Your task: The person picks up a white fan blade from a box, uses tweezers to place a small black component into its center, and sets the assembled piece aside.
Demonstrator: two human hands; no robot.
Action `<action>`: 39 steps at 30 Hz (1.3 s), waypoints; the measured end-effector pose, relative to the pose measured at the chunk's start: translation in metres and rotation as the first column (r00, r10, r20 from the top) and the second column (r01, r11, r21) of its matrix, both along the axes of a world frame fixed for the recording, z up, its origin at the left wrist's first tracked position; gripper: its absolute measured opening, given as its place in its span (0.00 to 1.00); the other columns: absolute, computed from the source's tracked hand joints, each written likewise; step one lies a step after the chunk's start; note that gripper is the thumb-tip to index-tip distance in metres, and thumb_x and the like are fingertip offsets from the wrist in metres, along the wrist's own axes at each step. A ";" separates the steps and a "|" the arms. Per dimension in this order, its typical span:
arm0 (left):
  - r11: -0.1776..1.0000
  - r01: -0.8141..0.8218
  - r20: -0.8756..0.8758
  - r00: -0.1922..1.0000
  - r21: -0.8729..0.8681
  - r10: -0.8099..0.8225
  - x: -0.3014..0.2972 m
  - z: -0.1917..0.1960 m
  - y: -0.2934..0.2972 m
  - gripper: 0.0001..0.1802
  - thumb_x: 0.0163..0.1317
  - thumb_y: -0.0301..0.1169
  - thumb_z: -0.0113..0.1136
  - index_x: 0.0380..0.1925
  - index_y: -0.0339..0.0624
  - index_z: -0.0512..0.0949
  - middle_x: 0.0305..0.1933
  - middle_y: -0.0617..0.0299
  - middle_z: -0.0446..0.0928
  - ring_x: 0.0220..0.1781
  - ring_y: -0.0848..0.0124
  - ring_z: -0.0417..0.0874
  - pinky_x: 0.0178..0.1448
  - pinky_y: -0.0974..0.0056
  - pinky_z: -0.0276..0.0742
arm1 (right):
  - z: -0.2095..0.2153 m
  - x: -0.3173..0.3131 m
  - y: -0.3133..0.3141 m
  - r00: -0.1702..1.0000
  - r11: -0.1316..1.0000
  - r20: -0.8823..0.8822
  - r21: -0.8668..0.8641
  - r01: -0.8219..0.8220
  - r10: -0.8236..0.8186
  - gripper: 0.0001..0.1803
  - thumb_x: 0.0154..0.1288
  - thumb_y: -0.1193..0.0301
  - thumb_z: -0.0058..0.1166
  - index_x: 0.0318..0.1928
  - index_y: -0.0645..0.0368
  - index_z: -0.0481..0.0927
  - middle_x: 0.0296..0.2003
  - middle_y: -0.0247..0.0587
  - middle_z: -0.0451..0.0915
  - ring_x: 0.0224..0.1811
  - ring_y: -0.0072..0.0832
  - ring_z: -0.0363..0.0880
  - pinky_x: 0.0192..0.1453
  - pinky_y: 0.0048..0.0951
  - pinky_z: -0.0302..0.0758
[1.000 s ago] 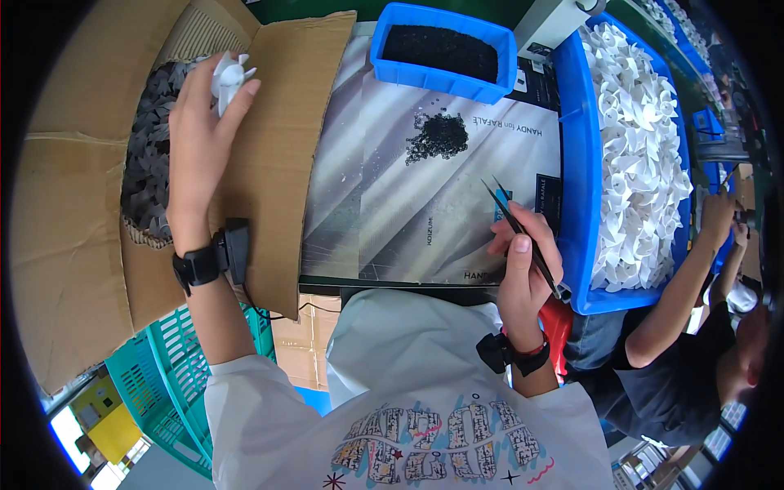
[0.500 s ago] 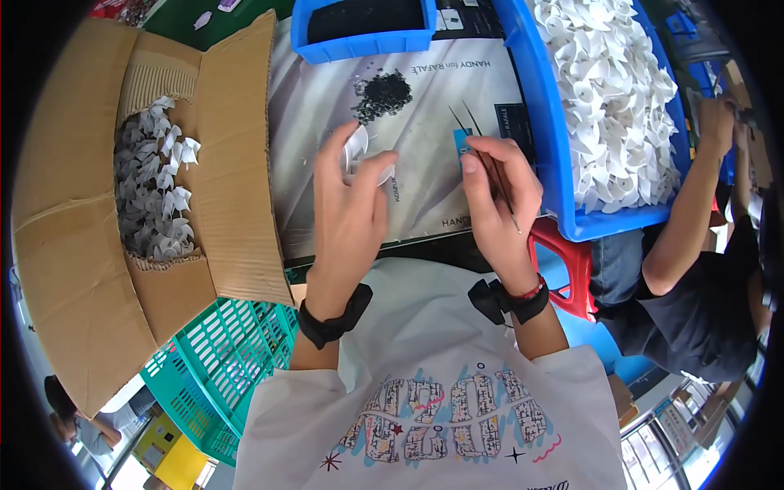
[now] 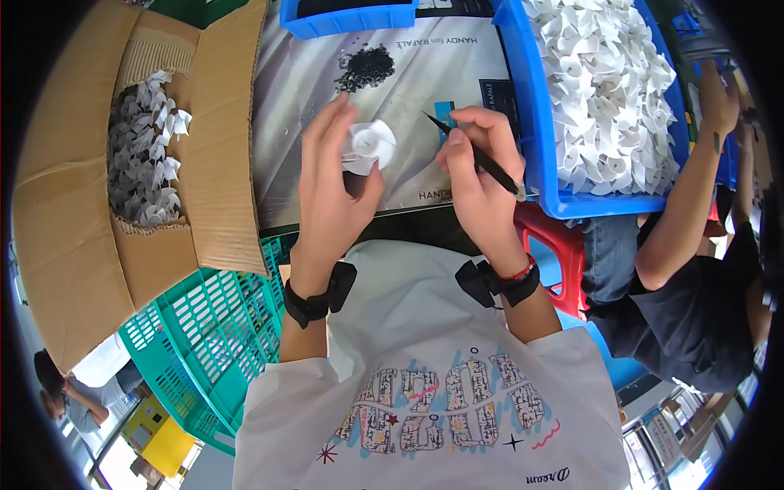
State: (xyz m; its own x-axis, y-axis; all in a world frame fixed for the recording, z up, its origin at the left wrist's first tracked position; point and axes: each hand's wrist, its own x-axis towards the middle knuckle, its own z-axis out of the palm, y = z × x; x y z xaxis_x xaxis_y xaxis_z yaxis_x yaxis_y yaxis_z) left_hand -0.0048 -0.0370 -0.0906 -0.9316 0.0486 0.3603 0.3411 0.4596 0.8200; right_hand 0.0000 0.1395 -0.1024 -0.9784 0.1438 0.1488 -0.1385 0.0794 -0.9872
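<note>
My left hand has its thumb and fingers around a small white fan wheel, its curved blades and round centre facing up. It is held just over the sheet-covered work surface. In my right hand is a pair of black tweezers, pinched between thumb and fingers. The tips of the tweezers point up and left, a short way right of the fan wheel, and look close together. Beyond my left hand lies a loose pile of tiny black parts.
At left, an open cardboard box contains many white fan wheels. A blue tray of fan wheels stands at right. A blue bin sits at the far edge. Green crates are lower left. A co-worker's arm shows at right beside a red stool.
The fan wheel has turned face up in my left hand. My right hand has moved slightly left, and the tweezers' tips, apart before, now look together. The whole view has shifted a little.
</note>
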 end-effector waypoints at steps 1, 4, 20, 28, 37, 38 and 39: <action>0.990 0.033 -0.024 0.999 -0.134 -0.037 -0.002 0.000 -0.002 0.27 0.52 0.18 0.63 0.55 0.43 0.76 0.65 0.51 0.70 0.68 0.50 0.71 0.68 0.53 0.68 | 0.001 0.000 0.001 1.000 1.000 -0.010 0.018 -0.020 0.020 0.10 0.71 0.77 0.50 0.51 0.63 0.72 0.25 0.33 0.78 0.27 0.14 0.73 0.34 0.19 0.70; 0.944 0.071 -0.054 0.994 -0.322 -0.093 -0.004 -0.002 -0.006 0.29 0.49 0.18 0.62 0.55 0.43 0.76 0.66 0.51 0.69 0.66 0.51 0.72 0.67 0.52 0.68 | 0.006 0.002 0.001 0.999 0.998 -0.013 0.018 -0.053 0.053 0.13 0.70 0.79 0.52 0.53 0.63 0.71 0.27 0.33 0.79 0.28 0.14 0.74 0.34 0.19 0.70; 0.854 -0.187 -0.082 0.982 -0.485 0.168 -0.003 -0.012 -0.005 0.34 0.52 0.35 0.70 0.61 0.44 0.72 0.52 0.56 0.75 0.51 0.55 0.73 0.51 0.55 0.65 | 0.009 0.002 0.009 0.994 0.987 -0.084 0.149 -0.054 0.067 0.10 0.75 0.75 0.47 0.51 0.66 0.78 0.41 0.44 0.83 0.40 0.24 0.80 0.44 0.23 0.75; 0.928 -0.177 0.128 0.965 -0.327 0.229 0.027 -0.008 -0.030 0.35 0.51 0.29 0.72 0.61 0.41 0.72 0.55 0.52 0.73 0.54 0.54 0.73 0.57 0.54 0.67 | 0.015 0.017 0.006 0.955 0.721 -0.117 0.683 -0.122 0.273 0.19 0.53 0.79 0.69 0.45 0.61 0.77 0.46 0.48 0.82 0.39 0.37 0.79 0.44 0.28 0.74; 0.833 -0.179 -0.018 0.980 -0.523 0.200 0.034 -0.005 -0.032 0.31 0.50 0.20 0.57 0.59 0.44 0.75 0.60 0.53 0.71 0.61 0.50 0.69 0.63 0.51 0.64 | 0.002 -0.020 -0.010 0.891 0.832 -0.386 0.554 0.017 0.238 0.19 0.53 0.91 0.58 0.45 0.62 0.78 0.40 0.48 0.79 0.34 0.37 0.78 0.39 0.28 0.75; 0.833 -0.176 -0.017 0.980 -0.525 0.196 0.032 -0.004 -0.028 0.31 0.50 0.20 0.57 0.59 0.44 0.75 0.60 0.53 0.71 0.61 0.50 0.69 0.63 0.51 0.64 | -0.003 -0.023 -0.012 0.872 0.823 -0.410 0.568 0.015 0.267 0.21 0.52 0.92 0.57 0.46 0.62 0.78 0.40 0.48 0.79 0.35 0.39 0.78 0.39 0.30 0.75; 0.815 -0.161 -0.034 0.985 -0.557 0.171 0.033 -0.002 -0.027 0.30 0.51 0.22 0.57 0.59 0.45 0.76 0.61 0.54 0.70 0.63 0.50 0.69 0.64 0.49 0.63 | -0.004 -0.022 -0.018 0.877 0.811 -0.379 0.585 -0.021 0.296 0.23 0.50 0.92 0.56 0.47 0.61 0.78 0.43 0.48 0.79 0.39 0.45 0.78 0.43 0.33 0.76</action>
